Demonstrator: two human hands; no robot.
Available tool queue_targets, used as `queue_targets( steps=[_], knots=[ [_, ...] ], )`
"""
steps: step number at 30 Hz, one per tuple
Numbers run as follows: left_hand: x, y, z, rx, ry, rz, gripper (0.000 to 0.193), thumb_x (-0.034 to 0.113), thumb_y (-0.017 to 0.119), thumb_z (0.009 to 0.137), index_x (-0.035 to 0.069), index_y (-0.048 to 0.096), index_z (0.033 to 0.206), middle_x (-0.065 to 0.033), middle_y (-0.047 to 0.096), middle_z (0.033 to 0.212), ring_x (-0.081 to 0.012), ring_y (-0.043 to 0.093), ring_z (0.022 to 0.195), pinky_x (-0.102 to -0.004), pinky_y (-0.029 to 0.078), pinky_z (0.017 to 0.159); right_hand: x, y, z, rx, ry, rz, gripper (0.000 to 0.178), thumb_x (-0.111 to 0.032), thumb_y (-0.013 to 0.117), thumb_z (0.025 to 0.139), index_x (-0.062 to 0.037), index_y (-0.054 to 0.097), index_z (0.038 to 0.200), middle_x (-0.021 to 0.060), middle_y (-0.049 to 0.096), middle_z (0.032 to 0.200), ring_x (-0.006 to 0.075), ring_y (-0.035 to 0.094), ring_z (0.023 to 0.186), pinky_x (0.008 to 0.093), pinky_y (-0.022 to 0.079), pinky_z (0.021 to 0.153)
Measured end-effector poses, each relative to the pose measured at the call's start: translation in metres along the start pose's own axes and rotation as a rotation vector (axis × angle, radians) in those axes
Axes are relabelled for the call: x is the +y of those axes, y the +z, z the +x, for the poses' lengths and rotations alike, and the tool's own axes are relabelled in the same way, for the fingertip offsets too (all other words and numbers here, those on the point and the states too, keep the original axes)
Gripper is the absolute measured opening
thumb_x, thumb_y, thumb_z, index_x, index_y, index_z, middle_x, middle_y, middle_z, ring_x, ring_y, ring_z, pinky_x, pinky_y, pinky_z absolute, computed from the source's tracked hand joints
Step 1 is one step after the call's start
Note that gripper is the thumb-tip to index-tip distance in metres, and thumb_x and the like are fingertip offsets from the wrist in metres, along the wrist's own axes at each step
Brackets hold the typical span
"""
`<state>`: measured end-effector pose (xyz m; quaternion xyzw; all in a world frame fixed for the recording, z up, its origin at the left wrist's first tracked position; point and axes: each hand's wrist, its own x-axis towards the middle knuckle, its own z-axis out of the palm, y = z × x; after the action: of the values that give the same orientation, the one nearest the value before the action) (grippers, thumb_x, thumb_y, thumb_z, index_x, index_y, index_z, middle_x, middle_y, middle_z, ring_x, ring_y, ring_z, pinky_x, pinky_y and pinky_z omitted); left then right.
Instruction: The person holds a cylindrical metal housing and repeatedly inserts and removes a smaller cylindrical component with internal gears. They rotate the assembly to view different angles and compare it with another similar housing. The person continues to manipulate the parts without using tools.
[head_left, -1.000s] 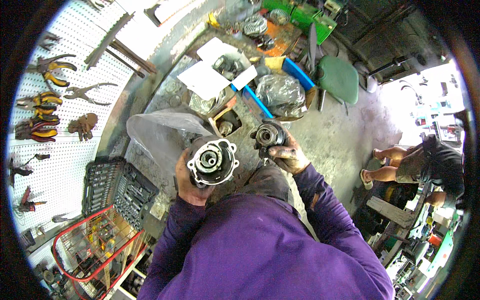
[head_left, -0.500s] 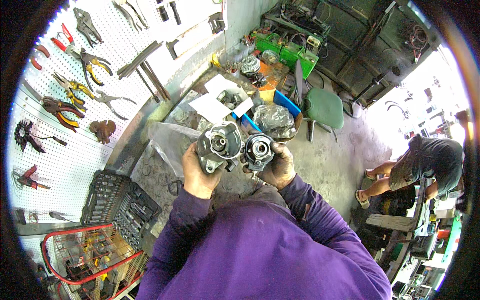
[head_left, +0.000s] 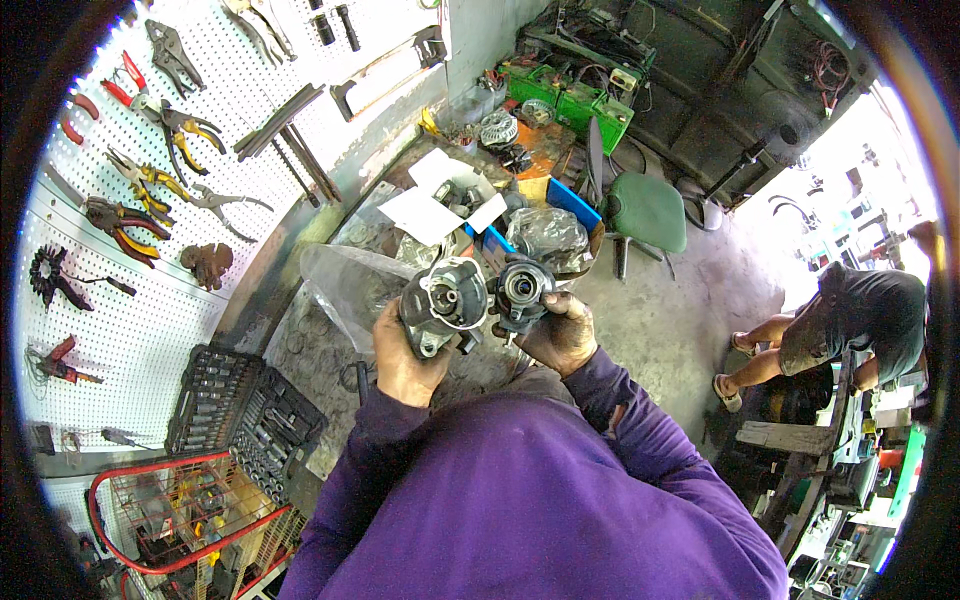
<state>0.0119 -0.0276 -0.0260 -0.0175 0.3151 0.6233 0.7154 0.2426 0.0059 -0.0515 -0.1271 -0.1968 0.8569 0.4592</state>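
My left hand [head_left: 408, 365] is wrapped round a grey cast-metal housing [head_left: 420, 315], whose open round mouth faces up with a shaft end in its middle. Beside it, a darker round motor part [head_left: 522, 318] with a ringed bearing seat at its centre sits in my right hand [head_left: 562, 338]. The thumb of that hand presses along the part's side; its other fingers are mostly hidden underneath. Both pieces are held up side by side, close together, above the workbench. Grease blackens my right fingers.
Beyond my hands lie a clear plastic bag [head_left: 345, 285], a white box [head_left: 420, 215] of metal parts and a blue box [head_left: 575, 207] with a bagged part. Tools hang on the pegboard [head_left: 130, 330]; a socket set [head_left: 240, 415] lies left. A green chair [head_left: 648, 212] and a bending person [head_left: 850, 325] are right.
The housing in my left hand has shifted slightly right and tilted a little. The part in my right hand has tipped and moved slightly, still close beside the housing.
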Motion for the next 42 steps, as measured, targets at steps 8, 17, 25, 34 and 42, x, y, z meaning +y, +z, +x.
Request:
queue_targets(
  steps=[8, 17, 25, 34, 42],
  knots=[
    [0.002, 0.002, 0.0, 0.033, 0.046, 0.049, 0.035, 0.027, 0.042, 0.106, 0.008, 0.07, 0.115, -0.0082, 0.076, 0.111, -0.0238, 0.074, 0.102, -0.0456, 0.06, 0.096, -0.003, 0.024, -0.006, 0.153, -0.113, -0.448, 0.081, -0.006, 0.074, 0.084, -0.0068, 0.04, 0.158, 0.0098, 0.06, 0.141, 0.0264, 0.06, 0.129, 0.0437, 0.05, 0.107],
    [0.001, -0.003, 0.009, 0.025, 0.155, 0.075, 0.035, 0.025, 0.044, 0.107, 0.004, 0.069, 0.116, -0.008, 0.077, 0.107, -0.0213, 0.075, 0.098, -0.0391, 0.061, 0.09, -0.009, 0.051, 0.0, 0.124, -0.185, -1.036, 0.081, -0.004, 0.082, 0.086, -0.0049, 0.041, 0.156, 0.011, 0.059, 0.139, 0.0204, 0.057, 0.127, 0.0364, 0.048, 0.109],
    [-0.005, -0.019, 0.013, 0.049, 0.299, 0.256, 0.032, 0.022, 0.046, 0.108, 0.002, 0.068, 0.116, -0.0091, 0.076, 0.108, -0.0198, 0.074, 0.097, -0.0372, 0.061, 0.089, -0.012, 0.068, -0.003, 0.165, -0.189, -1.358, 0.089, -0.006, 0.093, 0.073, -0.002, 0.048, 0.149, 0.0173, 0.06, 0.139, 0.0258, 0.057, 0.13, 0.0404, 0.047, 0.112],
    [-0.012, -0.018, 0.01, -0.028, 0.148, 0.162, 0.03, 0.022, 0.046, 0.108, 0.005, 0.07, 0.115, -0.0085, 0.076, 0.107, -0.0197, 0.074, 0.095, -0.0357, 0.06, 0.085, -0.007, 0.079, -0.003, 0.152, -0.249, -1.7, 0.089, -0.021, 0.094, 0.07, -0.0093, 0.051, 0.148, 0.0252, 0.057, 0.133, 0.0489, 0.056, 0.126, 0.0526, 0.047, 0.108],
    [-0.016, -0.019, 0.014, -0.013, 0.125, 0.157, 0.033, 0.023, 0.044, 0.108, 0.004, 0.069, 0.116, -0.0094, 0.076, 0.108, -0.0215, 0.074, 0.096, -0.0383, 0.061, 0.089, -0.012, 0.093, -0.006, 0.078, -0.282, -1.867, 0.092, -0.03, 0.097, 0.065, -0.0069, 0.055, 0.144, 0.0228, 0.057, 0.133, 0.0454, 0.058, 0.124, 0.0508, 0.048, 0.107]
  ],
)
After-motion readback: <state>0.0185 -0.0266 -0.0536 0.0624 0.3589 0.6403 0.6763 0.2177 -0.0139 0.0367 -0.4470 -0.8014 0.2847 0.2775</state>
